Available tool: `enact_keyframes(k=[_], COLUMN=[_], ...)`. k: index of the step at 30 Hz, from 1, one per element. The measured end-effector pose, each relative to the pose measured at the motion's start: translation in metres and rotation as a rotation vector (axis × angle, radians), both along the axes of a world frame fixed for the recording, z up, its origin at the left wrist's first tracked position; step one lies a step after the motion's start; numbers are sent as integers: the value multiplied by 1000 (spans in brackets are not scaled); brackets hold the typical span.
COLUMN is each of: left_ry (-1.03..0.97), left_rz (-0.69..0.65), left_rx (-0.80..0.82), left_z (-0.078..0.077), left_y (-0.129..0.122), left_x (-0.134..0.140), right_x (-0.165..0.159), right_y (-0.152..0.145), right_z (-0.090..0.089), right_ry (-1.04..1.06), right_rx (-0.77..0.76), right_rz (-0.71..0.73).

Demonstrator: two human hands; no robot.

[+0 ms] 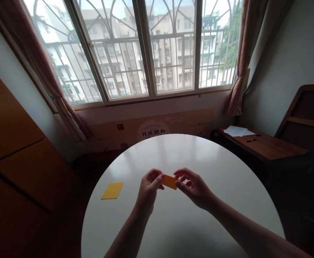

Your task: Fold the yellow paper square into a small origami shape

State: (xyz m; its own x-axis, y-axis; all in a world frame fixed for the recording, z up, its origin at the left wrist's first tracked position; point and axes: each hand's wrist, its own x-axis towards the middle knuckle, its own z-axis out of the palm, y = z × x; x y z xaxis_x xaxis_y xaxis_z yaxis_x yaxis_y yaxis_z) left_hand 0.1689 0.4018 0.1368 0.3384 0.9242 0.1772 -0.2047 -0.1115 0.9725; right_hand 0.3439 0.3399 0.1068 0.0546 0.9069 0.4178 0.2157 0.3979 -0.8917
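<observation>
A small orange rectangle of paper (169,181) is held above the white table, between my two hands. My left hand (151,182) pinches its left end, thumb on top and fingers curled behind. At the paper's right end is my right hand (190,184), with thumb and fingertips around the edge; they touch it or nearly so. A yellow square of paper (112,190), perhaps a small stack, lies flat on the table to the left of my left hand.
The round white table (221,222) fills the lower middle. On the right stands a wooden bench (275,145) bearing white papers (237,131) and a dark pen (251,140). A printed cardboard box (114,138) lies beneath the barred window, and a wooden cabinet (9,143) stands left.
</observation>
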Motion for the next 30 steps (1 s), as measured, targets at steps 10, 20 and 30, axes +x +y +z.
enact_keyframes(k=[10, 20, 30], left_ry=[427, 371, 338], left_rz=[-254, -255, -327], left_rx=[120, 274, 266], left_z=[3, -2, -6], left_y=[-2, -6, -4], left_x=[-1, 1, 2], right_x=[7, -2, -1], right_y=[6, 0, -3], right_z=[1, 3, 4], right_ry=[236, 11, -65], right_rx=[-17, -19, 38], right_rz=[-39, -2, 9])
